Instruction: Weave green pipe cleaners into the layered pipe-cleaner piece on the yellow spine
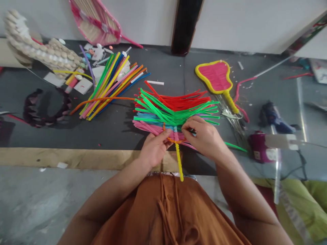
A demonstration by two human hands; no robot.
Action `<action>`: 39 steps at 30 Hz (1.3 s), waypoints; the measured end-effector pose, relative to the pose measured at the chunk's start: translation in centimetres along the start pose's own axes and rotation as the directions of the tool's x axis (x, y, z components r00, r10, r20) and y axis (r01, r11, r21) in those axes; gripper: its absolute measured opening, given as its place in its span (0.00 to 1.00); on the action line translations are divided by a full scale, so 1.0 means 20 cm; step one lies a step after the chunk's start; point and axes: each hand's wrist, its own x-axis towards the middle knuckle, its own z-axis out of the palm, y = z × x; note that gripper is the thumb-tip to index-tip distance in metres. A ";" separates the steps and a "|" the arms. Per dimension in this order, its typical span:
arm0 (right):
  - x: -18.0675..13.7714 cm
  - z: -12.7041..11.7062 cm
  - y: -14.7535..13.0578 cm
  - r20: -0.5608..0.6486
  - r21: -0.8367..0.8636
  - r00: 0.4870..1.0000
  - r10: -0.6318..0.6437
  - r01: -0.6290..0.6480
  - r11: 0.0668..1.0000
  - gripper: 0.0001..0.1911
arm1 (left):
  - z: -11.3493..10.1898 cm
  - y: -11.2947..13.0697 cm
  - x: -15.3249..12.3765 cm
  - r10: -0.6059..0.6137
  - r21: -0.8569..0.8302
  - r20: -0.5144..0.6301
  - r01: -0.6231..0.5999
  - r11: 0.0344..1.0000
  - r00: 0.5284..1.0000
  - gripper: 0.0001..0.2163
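Observation:
In front of me is a fan-like piece made of pipe cleaners, with red (pixel 184 101), green (pixel 176 115), blue and pink rows branching from a central stem. A yellow wrapped stem (pixel 179 161) points down toward my body. My left hand (pixel 156 145) pinches the pink pipe cleaners (pixel 149 127) at the base, thumb on top. Across the stem's lower part lies a curved orange pipe cleaner (pixel 173 140). My right hand (pixel 203 136) is closed, its fingertips pinched near the orange piece's right end beside the green row; its exact hold is partly hidden.
Loose coloured pipe cleaners (pixel 112 88) lie in a pile at the left, near a dark scalloped ring (pixel 47 108). A pink fan with yellow edging (pixel 216 76) lies at the back right. A purple glue-gun-like device (pixel 262 147) and clear sticks are further right.

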 end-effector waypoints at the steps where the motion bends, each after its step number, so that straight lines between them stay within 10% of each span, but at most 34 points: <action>1: -0.01 0.00 0.00 0.002 -0.030 1.000 -0.016 0.016 0.999 0.08 | 0.00 -0.01 0.00 0.014 0.033 0.004 -0.014 0.999 1.000 0.12; 24: 0.02 -0.10 -0.12 0.240 -0.488 0.970 0.040 0.085 0.869 0.11 | 0.00 -0.05 0.02 0.163 0.126 0.065 -0.170 0.977 0.985 0.12; 39: 0.02 -0.06 -0.08 0.270 -0.341 0.961 0.061 0.036 0.939 0.09 | 0.03 -0.04 0.00 0.162 0.068 0.024 -0.164 0.984 0.986 0.12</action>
